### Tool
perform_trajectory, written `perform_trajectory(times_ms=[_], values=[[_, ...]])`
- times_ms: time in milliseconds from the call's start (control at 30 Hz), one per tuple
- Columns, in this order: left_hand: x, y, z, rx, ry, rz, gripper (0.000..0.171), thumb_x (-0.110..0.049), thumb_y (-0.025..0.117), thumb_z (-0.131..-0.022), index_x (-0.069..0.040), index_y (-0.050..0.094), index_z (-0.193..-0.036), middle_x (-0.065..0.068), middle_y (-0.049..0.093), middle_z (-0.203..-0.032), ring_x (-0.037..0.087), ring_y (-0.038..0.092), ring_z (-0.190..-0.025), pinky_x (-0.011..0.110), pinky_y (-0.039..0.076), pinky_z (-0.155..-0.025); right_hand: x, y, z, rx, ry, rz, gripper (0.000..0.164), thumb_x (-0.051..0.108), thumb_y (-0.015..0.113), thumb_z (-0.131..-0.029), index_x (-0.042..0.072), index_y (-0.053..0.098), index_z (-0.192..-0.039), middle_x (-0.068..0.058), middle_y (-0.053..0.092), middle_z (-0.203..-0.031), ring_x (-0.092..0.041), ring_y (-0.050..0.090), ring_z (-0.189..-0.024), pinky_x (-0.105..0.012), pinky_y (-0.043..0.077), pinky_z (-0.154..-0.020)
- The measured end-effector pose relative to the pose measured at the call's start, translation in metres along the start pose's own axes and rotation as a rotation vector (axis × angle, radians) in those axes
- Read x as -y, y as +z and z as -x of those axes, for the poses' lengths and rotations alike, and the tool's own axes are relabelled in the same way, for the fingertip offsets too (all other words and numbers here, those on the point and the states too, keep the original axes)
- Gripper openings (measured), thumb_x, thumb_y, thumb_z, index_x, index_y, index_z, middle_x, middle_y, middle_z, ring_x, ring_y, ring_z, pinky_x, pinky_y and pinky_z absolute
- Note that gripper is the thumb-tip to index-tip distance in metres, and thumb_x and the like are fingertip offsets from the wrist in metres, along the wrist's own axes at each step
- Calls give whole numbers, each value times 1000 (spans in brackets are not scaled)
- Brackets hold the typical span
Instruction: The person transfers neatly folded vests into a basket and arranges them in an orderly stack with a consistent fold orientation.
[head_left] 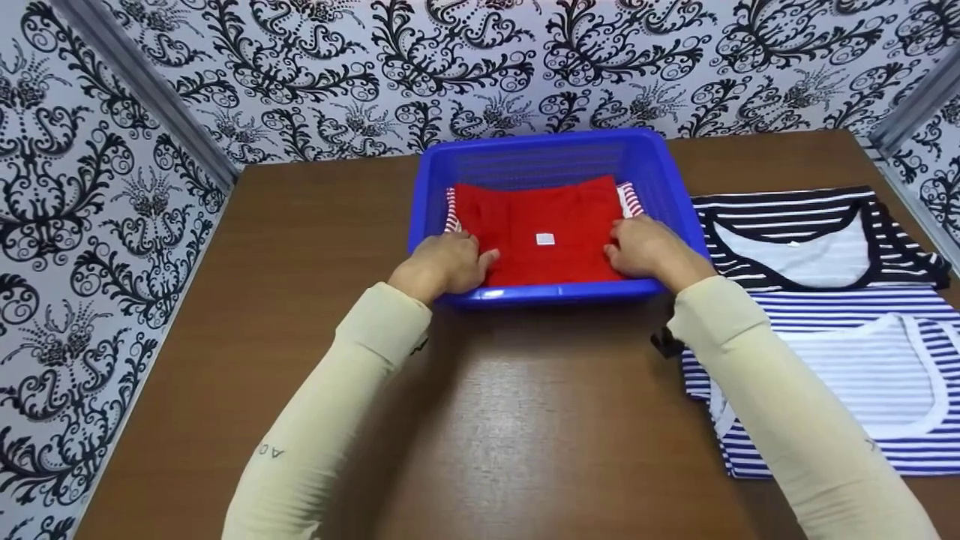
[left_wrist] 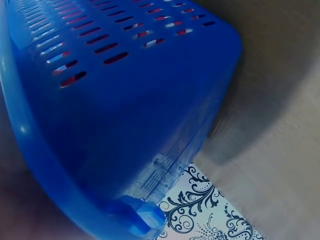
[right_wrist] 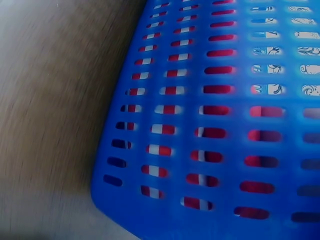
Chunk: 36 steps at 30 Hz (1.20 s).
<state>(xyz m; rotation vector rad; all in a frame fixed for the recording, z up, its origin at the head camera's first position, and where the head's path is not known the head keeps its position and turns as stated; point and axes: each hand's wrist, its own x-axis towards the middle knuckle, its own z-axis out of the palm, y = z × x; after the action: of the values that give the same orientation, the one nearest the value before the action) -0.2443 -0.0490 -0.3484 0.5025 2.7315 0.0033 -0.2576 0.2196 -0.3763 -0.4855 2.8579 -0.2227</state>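
A folded red garment (head_left: 540,217) with a small white label lies in a blue plastic basket (head_left: 559,291). Red-and-white striped cloth (head_left: 631,199) shows from beneath it on both sides. My left hand (head_left: 446,262) reaches over the basket's front left corner and grips the garment's left edge, thumb over the red cloth. At the opposite edge, my right hand (head_left: 649,246) holds the garment with bent fingers; some fingertips are hidden. Both wrist views look at the outside of the slotted basket wall (left_wrist: 150,85), where red and white cloth shows through the slots.
Black-and-white striped tops (head_left: 795,244) and blue-and-white striped tops (head_left: 847,375) lie folded right of the basket, partly under my right forearm. The brown table (head_left: 480,420) meets patterned walls (head_left: 465,67) at the back and left.
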Motion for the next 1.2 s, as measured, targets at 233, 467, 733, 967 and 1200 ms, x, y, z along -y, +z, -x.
perform_trajectory(times_ms=[233, 467, 733, 967, 1200], values=[[-4, -2, 0, 60, -42, -21, 57, -47, 30, -98, -5, 57, -126, 16, 55, -126, 32, 49, -117, 44, 34, -105, -1, 1, 0, -14, -25, 39, 22, 16, 56, -87, -5, 64, -89, -24, 60, -101, -44, 54, -95, -54, 43, -88], [-3, -3, 1, 15, -32, 30, 53, -44, 35, -97, -3, 62, -117, 16, 57, -120, 31, 51, -112, 44, 38, -102, 0, -4, 4, -110, -54, -16, 16, 13, 57, -87, -2, 63, -84, -20, 60, -91, -40, 55, -91, -49, 45, -84], [-8, -11, 12, -122, 52, 111, 40, -39, 43, -96, -6, 63, -107, 12, 59, -111, 27, 54, -106, 42, 43, -97, 1, -20, 16, -194, -30, -124, 30, 14, 56, -89, -6, 62, -111, -25, 61, -109, -44, 48, -109, -52, 36, -99], [-19, -18, 26, -262, 194, 218, 45, -33, 50, -94, -5, 54, -128, 12, 57, -126, 26, 50, -119, 37, 36, -105, -6, -27, 35, -260, -75, -143, 33, 15, 55, -90, -7, 61, -115, -26, 60, -115, -44, 48, -114, -53, 32, -103], [-37, -16, 43, -417, 347, 378, 34, -25, 55, -92, -5, 61, -119, 7, 64, -115, 19, 59, -107, 29, 43, -97, -15, -34, 57, -374, -166, -156, 30, 14, 59, -89, -5, 63, -111, -24, 62, -112, -41, 52, -109, -52, 36, -98]])
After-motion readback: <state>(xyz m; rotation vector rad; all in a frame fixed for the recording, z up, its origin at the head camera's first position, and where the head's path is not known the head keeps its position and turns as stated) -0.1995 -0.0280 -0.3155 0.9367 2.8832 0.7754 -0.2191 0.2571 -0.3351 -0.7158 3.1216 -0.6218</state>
